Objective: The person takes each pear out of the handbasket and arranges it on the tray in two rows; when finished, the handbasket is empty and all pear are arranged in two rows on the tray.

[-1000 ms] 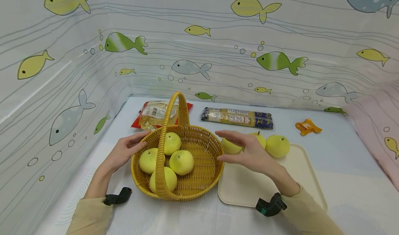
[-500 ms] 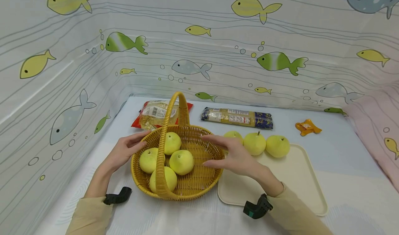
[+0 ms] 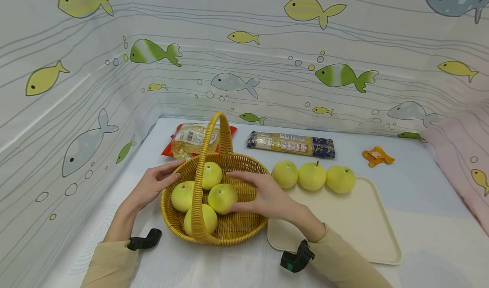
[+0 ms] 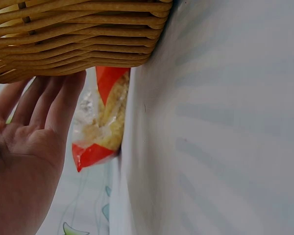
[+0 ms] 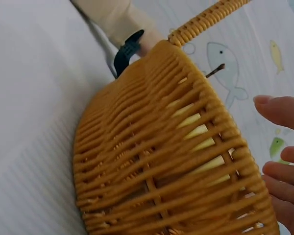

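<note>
A yellow wicker basket [image 3: 244, 233] with a tall arched handle [image 3: 197, 194] holds several round yellow pears. My right hand [image 3: 267, 197] reaches over the basket's right side, fingers and thumb spread apart. Its thumb tip is right at the nearest pear [image 3: 223, 199], and nothing lies in its grasp. In the right wrist view, the fingers [image 5: 284, 171] show above the rim, and a pear stem [image 5: 215, 70] pokes up behind it. My left hand [image 3: 152, 185] touches the basket's left side. Its fingers [image 4: 63, 105] lie straight against the weave in the left wrist view.
Three more pears [image 3: 312, 176] stand in a row along the back of a cream tray [image 3: 344, 228]. Behind the basket lie a red-edged clear bag of pasta [image 3: 183, 139] and a long blue-ended noodle packet [image 3: 290, 144]. An orange wrapped snack [image 3: 378, 155] is at the back right.
My right hand has moved left, from outside the basket's right rim to over its inside, beside a pear. The pears behind it came into view. My left hand has stayed put.
</note>
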The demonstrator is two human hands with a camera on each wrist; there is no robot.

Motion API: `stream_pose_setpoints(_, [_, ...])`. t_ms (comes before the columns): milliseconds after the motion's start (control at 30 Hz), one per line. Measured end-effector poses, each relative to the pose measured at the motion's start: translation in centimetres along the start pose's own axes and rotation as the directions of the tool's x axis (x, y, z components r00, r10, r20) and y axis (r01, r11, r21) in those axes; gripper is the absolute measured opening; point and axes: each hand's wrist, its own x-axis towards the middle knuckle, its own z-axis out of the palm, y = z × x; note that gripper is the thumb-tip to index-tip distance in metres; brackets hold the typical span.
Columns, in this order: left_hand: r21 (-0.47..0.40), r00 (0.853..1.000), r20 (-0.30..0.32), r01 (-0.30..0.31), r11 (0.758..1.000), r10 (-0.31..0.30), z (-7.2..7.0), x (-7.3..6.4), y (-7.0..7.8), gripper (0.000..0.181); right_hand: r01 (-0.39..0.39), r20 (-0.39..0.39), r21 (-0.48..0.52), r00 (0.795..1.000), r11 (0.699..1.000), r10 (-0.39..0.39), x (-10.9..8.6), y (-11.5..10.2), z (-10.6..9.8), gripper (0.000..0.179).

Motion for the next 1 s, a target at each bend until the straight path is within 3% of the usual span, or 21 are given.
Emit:
stream_pose_setpoints(433, [0.018, 1.000, -0.005, 0.004, 1.000, -0.004, -0.2, 0.1, -0.1, 0.048, -0.038, 0.005, 0.041, 0.999, 0.998, 0.037, 0.5, 0.1, 1.2, 0.068])
stream_pose_setpoints(733, [-0.011, 1.000, 0.008, -0.012, 1.000, 0.012, -0.1, 0.1, -0.1, 0.049, -0.035, -0.019, -0.072, 0.999, 0.997, 0.034, 0.8, 0.6, 2.0, 0.070])
stream_pose_setpoints(1000, [-0.002, 1.000, 0.001, -0.004, 1.000, 0.004, -0.1, 0.1, -0.1, 0.048, -0.057, -0.001, -0.095, 0.998, 0.994, 0.057, 0.8, 0.7, 2.1, 0.072])
